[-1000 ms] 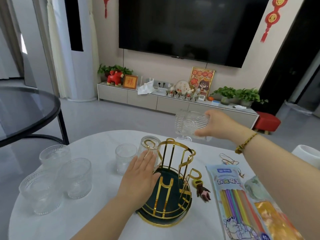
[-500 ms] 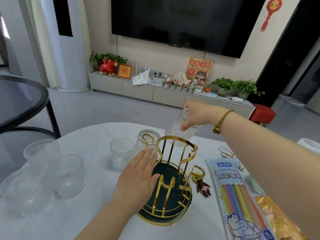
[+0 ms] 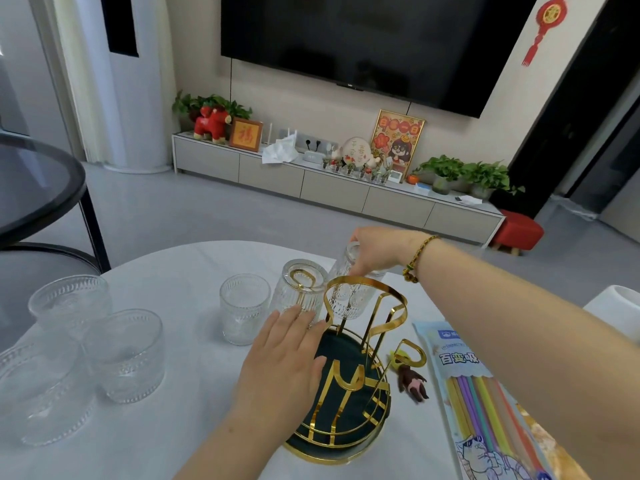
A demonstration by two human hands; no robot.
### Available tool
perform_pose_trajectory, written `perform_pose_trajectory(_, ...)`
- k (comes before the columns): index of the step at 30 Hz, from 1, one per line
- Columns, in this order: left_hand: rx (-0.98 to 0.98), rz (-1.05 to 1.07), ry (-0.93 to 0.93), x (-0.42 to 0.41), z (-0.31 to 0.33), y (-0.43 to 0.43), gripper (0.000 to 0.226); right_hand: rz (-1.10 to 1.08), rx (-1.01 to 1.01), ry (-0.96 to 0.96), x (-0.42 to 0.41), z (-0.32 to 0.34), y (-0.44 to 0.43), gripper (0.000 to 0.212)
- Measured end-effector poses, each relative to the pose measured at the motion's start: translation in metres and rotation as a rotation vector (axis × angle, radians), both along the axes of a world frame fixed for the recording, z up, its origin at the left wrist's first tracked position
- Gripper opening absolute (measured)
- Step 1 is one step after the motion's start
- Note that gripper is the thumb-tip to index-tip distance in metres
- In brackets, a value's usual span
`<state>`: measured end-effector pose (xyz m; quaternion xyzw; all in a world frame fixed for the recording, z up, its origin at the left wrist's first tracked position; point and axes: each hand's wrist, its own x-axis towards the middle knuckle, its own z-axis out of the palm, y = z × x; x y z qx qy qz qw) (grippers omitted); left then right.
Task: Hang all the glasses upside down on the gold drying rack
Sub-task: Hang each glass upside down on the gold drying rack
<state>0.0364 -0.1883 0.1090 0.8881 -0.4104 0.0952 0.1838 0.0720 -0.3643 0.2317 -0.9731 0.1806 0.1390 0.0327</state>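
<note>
The gold drying rack [image 3: 363, 306] with a dark green base stands in the middle of the white round table [image 3: 166, 445]. My right hand [image 3: 377, 249] grips the bottom of an upside-down ribbed glass [image 3: 349, 296] that sits over a far prong of the rack. Another glass [image 3: 300, 292] hangs upside down on the rack's left prong. My left hand [image 3: 287, 368] rests flat on the rack's near-left rim, fingers spread, holding nothing. One upright glass [image 3: 244, 308] stands just left of the rack. Three wider glasses [image 3: 124, 355] sit at the table's left edge.
A pack of coloured straws [image 3: 485, 403] lies at the right of the rack, with a small brown toy figure [image 3: 412, 382] between them. A dark glass side table [image 3: 38, 188] stands at the far left. A white object [image 3: 620, 310] sits at the right edge.
My right hand has turned the glass upside down and lowered it from above the rack onto a far prong. My left hand has stayed on the rack.
</note>
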Motion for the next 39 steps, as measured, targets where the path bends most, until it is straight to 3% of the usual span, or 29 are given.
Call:
perform_pose_trajectory(23,-0.089,-0.011,0.037,0.002,0.002,-0.001,0.044,0.009,0.051,-0.013,-0.001,-0.024,-0.006,0.087)
perform_pose_trajectory(29,-0.140,0.005,0.117,-0.013,0.011,0.021,0.046,-0.028,0.166,-0.383,-0.040,0.017,0.007,0.056)
perform_pose_trajectory(33,-0.296,0.118,0.166,-0.033,-0.010,0.074,0.036,0.064,0.408,-0.709,-0.063,0.030,0.052,0.025)
perform_pose_trajectory(34,-0.313,0.158,0.166,-0.038,-0.017,0.093,0.032,0.102,0.472,-0.731,-0.068,0.026,0.069,0.021)
perform_pose_trajectory(37,-0.313,0.260,0.207,-0.045,-0.043,0.141,0.063,0.196,0.630,-0.708,-0.073,0.000,0.120,0.021)
perform_pose_trajectory(39,-0.316,0.404,0.347,-0.042,-0.057,0.163,0.040,0.216,0.744,-0.673,-0.070,-0.030,0.151,0.024)
